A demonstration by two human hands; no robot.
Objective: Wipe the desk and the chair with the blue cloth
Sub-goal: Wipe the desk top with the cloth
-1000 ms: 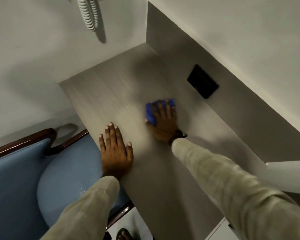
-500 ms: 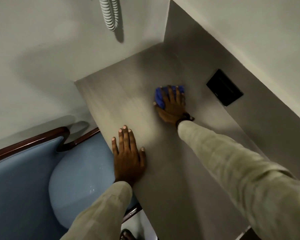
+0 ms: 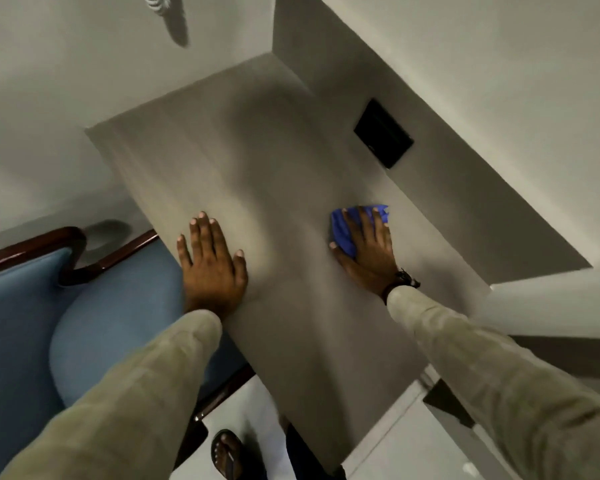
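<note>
The grey desk (image 3: 257, 161) runs from the near edge up into a wall corner. My right hand (image 3: 369, 251) lies flat on the blue cloth (image 3: 343, 230), pressing it onto the desk's right side near the back panel. Only the cloth's left part and top edge show past my fingers. My left hand (image 3: 213, 268) rests palm down with fingers spread on the desk's left edge, holding nothing. The chair (image 3: 94, 317), with blue upholstery and a dark wooden frame, stands tucked against the desk at the left.
A black socket plate (image 3: 383, 133) is set in the grey back panel behind the desk. A coiled white cord (image 3: 158, 0) hangs on the wall at the top. A white ledge (image 3: 551, 303) juts in at the right. My sandalled foot (image 3: 227, 455) stands on the pale floor.
My right hand has slid the blue cloth back toward me and to the right, closer to the back panel. The left hand stays planted on the desk edge.
</note>
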